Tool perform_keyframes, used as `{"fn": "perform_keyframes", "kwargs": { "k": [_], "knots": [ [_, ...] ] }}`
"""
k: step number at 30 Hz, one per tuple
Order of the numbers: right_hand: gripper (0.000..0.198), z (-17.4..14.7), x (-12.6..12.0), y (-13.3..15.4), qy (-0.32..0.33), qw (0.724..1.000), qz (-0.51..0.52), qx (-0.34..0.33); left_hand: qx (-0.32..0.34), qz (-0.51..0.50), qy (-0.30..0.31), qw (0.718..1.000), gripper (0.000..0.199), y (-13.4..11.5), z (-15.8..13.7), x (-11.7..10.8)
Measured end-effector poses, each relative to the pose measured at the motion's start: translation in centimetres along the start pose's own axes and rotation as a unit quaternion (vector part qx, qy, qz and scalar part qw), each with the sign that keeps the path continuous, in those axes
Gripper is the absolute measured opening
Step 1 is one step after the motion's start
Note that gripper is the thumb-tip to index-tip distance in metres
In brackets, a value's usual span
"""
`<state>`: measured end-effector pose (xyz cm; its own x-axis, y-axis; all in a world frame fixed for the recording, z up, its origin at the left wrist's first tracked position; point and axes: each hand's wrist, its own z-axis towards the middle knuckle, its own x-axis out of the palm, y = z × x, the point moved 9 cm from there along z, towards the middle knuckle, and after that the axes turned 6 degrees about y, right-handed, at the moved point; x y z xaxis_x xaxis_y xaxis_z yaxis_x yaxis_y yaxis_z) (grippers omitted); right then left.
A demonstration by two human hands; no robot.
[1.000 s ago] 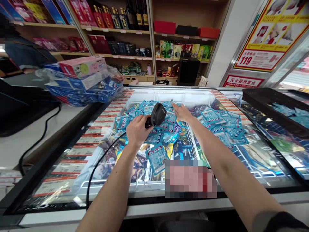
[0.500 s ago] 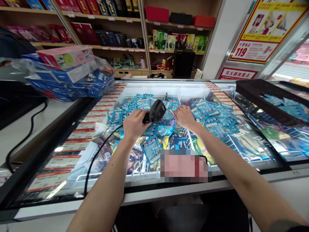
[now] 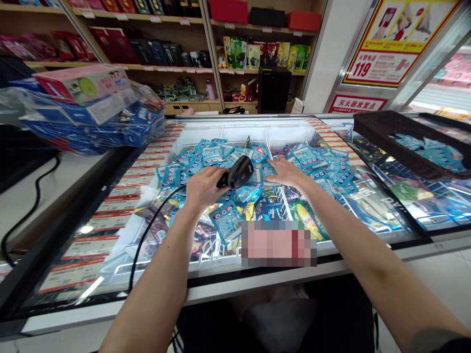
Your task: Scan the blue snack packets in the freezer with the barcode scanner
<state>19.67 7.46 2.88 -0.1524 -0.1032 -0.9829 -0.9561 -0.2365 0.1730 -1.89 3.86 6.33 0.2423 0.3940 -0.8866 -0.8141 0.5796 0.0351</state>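
Observation:
My left hand is wrapped round the handle of a black barcode scanner, its head tilted to the right over the glass top. From the handle a black cord runs down to the front edge. My right hand has its fingers stretched out over the blue packets near the scanner; whether it presses on one I cannot tell. Many flat blue packets lie in loose heaps on both sides of my hands. A single blue packet lies nearer to me, below the scanner.
Beneath the packets is a glass-topped freezer with wrapped goods inside. At left sit plastic-wrapped boxes; at right, a dark basket holds more blue packets. A blurred pink item lies at the front edge. Stocked shelves stand behind.
My right hand has opened from a pinch on a packet to stretched fingers. The scanner stays in my left hand, and the whole view has shifted slightly.

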Motion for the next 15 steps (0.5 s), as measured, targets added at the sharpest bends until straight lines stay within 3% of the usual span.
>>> {"fn": "perform_keyframes", "kwargs": {
  "k": [3,6,11,15],
  "knots": [
    [0.06,-1.0,0.0,-1.1,-0.006,0.997,0.017,0.071,0.003,-0.009,0.002,1.0,0.036,-0.2,0.0,-0.1],
    [0.065,-2.1,-0.6,-2.1,-0.054,0.992,0.029,0.112,0.01,-0.008,0.002,1.0,0.037,-0.5,0.0,-0.2],
    [0.038,-4.8,-1.8,-4.4,-0.155,0.97,0.098,0.158,0.023,-0.009,0.004,1.0,0.037,-1.2,0.0,-0.3],
    [0.034,-7.3,-2.8,-6.1,-0.26,0.935,0.182,0.155,0.036,-0.014,0.008,0.999,0.037,-1.7,0.0,-0.3]
  ]
}}
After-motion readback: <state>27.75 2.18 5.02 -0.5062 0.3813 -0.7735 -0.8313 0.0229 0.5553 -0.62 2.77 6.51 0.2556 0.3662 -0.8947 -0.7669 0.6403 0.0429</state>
